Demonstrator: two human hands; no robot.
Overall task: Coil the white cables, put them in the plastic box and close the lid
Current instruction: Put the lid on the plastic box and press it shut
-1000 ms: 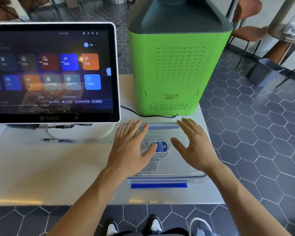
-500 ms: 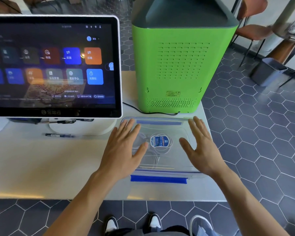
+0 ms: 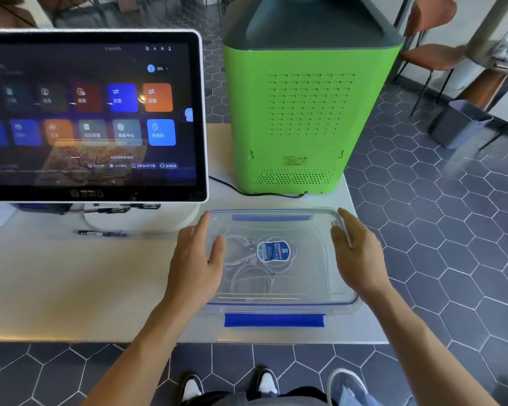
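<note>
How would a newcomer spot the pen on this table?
Start at the big touchscreen monitor on the table's left half. Just in front of its round white base lies a dark pen, lengthwise along the table. It is the only slim loose item there.

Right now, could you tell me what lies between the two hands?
In the head view, the clear lid of the plastic box lies between the left hand and right hand, white cables visible beneath.

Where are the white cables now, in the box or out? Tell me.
In: the white cables lie coiled under the clear lid of the plastic box.
</note>
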